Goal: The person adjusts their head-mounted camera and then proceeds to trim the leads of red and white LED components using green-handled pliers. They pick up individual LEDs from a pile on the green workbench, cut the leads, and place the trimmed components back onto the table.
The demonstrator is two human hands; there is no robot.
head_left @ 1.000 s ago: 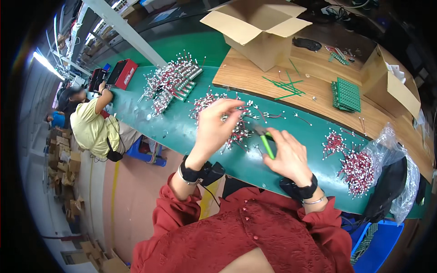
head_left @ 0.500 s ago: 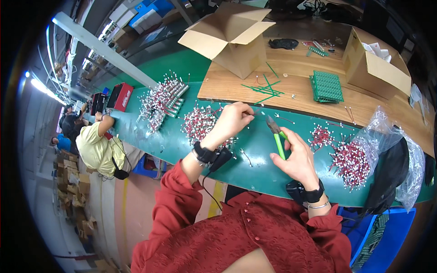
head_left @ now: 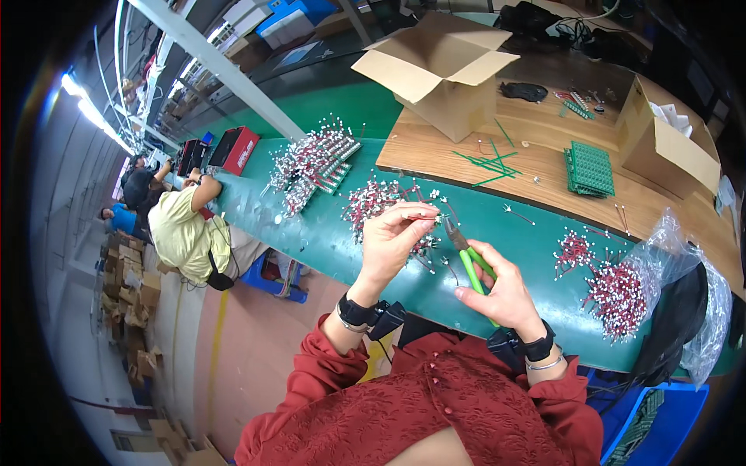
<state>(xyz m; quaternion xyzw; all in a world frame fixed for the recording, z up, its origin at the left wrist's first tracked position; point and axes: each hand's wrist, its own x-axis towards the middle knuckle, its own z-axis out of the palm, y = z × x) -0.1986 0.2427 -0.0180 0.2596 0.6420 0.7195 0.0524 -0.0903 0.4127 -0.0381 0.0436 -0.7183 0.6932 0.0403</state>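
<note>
My left hand (head_left: 391, 241) pinches a small red wire lead (head_left: 424, 217) between thumb and fingertips, with white bits at its end. My right hand (head_left: 507, 293) grips green-handled cutters (head_left: 471, 269), their dark jaws pointing up beside the left fingertips. Whether the blades touch the lead is too small to tell. Behind the left hand, partly covered by it, lies a pile of red wires with white connectors (head_left: 368, 203). Single leads are scattered around both hands on the green bench top (head_left: 388, 291).
Wired boards (head_left: 315, 163) are heaped at back left. An open cardboard box (head_left: 454, 93), thin green strips (head_left: 488, 167) and stacked green boards (head_left: 589, 169) occupy the wooden board. Right are another wire pile (head_left: 618, 299) and clear plastic bags (head_left: 707, 311). A person in yellow (head_left: 180, 237) sits far left.
The whole view has shifted, so the bench things appear farther right. My left fingertips and the cutters' jaws are closer together, and the left hand has turned more upright.
</note>
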